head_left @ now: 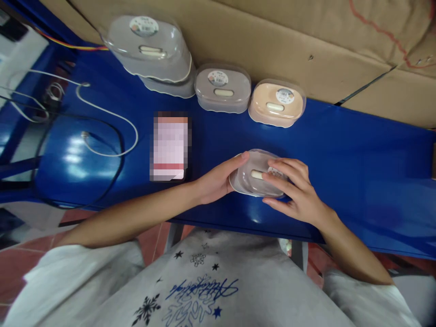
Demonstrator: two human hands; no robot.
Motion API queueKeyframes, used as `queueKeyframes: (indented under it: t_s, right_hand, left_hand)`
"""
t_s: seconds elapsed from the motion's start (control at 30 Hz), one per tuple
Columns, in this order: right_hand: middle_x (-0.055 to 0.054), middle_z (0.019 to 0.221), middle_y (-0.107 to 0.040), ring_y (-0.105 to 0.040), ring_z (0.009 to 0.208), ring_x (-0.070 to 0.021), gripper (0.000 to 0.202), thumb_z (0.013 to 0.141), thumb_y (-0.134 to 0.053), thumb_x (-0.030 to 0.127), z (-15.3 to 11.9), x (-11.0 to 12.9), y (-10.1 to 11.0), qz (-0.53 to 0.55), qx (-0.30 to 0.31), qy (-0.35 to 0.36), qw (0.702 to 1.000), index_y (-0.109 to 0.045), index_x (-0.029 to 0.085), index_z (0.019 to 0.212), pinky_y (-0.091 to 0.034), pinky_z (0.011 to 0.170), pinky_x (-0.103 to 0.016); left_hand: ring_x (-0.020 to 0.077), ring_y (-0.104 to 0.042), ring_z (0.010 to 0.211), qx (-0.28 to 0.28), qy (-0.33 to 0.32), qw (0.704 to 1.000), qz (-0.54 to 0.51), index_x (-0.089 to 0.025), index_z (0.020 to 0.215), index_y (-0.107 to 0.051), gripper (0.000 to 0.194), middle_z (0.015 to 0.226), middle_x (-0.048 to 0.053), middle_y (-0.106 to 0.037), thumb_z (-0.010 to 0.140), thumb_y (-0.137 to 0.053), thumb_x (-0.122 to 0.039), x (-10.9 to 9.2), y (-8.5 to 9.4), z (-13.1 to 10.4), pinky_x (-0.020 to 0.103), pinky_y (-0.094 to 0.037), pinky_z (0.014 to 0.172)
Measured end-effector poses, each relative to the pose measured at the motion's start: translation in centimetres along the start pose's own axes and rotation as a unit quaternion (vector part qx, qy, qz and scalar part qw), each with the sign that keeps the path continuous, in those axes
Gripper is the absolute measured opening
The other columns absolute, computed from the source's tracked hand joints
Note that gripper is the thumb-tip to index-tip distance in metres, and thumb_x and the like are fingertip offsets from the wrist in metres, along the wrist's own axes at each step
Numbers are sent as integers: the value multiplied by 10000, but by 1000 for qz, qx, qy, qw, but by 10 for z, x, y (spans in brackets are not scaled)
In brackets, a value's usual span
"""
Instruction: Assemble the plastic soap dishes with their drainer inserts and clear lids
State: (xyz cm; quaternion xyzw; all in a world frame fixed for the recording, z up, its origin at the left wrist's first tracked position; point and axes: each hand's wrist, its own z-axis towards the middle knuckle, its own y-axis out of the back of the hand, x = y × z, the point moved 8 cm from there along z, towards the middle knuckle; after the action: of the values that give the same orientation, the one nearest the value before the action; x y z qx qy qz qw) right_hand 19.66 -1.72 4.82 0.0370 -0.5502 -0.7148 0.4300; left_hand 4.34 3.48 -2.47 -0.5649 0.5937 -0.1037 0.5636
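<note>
A small grey oval container with a clear lid sits on the blue table near its front edge. My left hand grips its left end, thumb on the lid's rim and fingers partly hidden behind the side. My right hand rests over the right end, its fingers spread on the lid across the round label. A white oval handle piece shows in the middle of the lid, beside my right fingertips.
Behind stand a peach lidded container, a grey lidded container and a stack of larger grey containers, along a cardboard box. A pixelated phone-like object lies left, near a white cable on the blue table.
</note>
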Motion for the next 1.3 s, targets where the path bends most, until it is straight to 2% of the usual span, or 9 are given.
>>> queueKeyframes:
  t_s: [0.13,0.33,0.5,0.67,0.83,1.03,1.3]
  right_hand:
    - [-104,1633,-634,-571,1531,-381,849,1016,-812,371,-2,2,0,-19,-12,11,1000,-397,399,1756,-482,1251,-632]
    - [-77,1705,-594,-488,1631,-378,870,1057,-758,393,-4,5,-6,-34,17,34,999,-293,409,1792,-431,1331,-681]
    - [-82,1717,-586,-483,1638,-353,832,1081,-722,409,-4,8,-6,-71,9,60,996,-294,388,1795,-399,1364,-663]
    - [-52,1732,-574,-549,1586,-351,756,1090,-684,483,-5,4,-9,-44,14,47,998,-348,444,1766,-445,1329,-684]
    - [7,1715,-594,-586,1552,-350,703,1070,-709,492,-5,0,-10,-26,28,21,999,-420,533,1709,-428,1336,-702]
    - [-3,1752,-549,-582,1548,-374,763,1062,-712,506,-6,-2,-5,-16,9,18,1000,-367,516,1743,-445,1316,-723]
    - [5,1754,-550,-574,1565,-347,751,1067,-718,491,-7,2,-7,-32,15,37,999,-385,493,1740,-434,1342,-688]
  left_hand:
    - [255,-770,1143,-10,-16,1000,10,-236,1297,-819,583,1255,92,-831,964,-795,-714,-4,-1,-1,347,-603,977]
    - [272,-774,1166,-9,-21,1000,14,-230,1321,-812,581,1313,109,-819,952,-823,-679,-5,-2,-1,344,-599,980]
    - [265,-774,1163,-10,-18,1000,4,-226,1276,-823,551,1271,86,-839,954,-824,-672,-6,-4,-2,341,-590,990]
    - [283,-751,1262,-19,1,1000,15,-263,1305,-810,611,1299,88,-833,994,-703,-779,1,-4,-3,356,-591,1005]
    - [314,-736,1301,-9,3,1000,1,-268,1381,-785,699,1349,105,-813,1012,-612,-836,6,-7,-3,403,-585,1053]
    - [327,-736,1279,-31,-12,999,17,-245,1292,-831,692,1296,99,-829,991,-643,-839,-3,-6,-5,410,-573,1064]
    - [332,-729,1306,-5,-15,1000,17,-228,1289,-827,651,1294,107,-827,1006,-671,-794,-3,-9,-4,412,-574,1057]
